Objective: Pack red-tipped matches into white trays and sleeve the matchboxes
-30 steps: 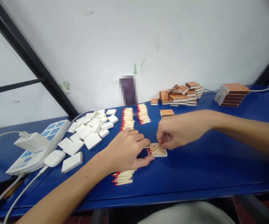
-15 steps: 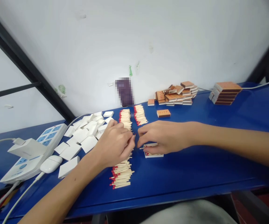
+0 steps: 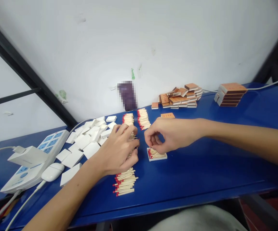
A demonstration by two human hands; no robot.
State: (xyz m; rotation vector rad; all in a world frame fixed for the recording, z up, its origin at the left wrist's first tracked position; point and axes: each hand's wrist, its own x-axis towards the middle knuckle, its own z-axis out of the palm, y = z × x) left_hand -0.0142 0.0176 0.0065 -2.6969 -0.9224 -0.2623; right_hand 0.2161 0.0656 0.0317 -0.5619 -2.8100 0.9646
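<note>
Left hand (image 3: 119, 149) curled over match row (image 3: 125, 183), hides its middle; grip unclear. Right hand (image 3: 170, 133) pinched, contents unclear. Tray (image 3: 157, 156) lies left-right, heads left.

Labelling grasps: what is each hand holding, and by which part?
Left hand grips a bunch from the row of matches, fingers across the sticks' middles. Right hand pinches above the white tray; whether it holds a match cannot be told.
</note>
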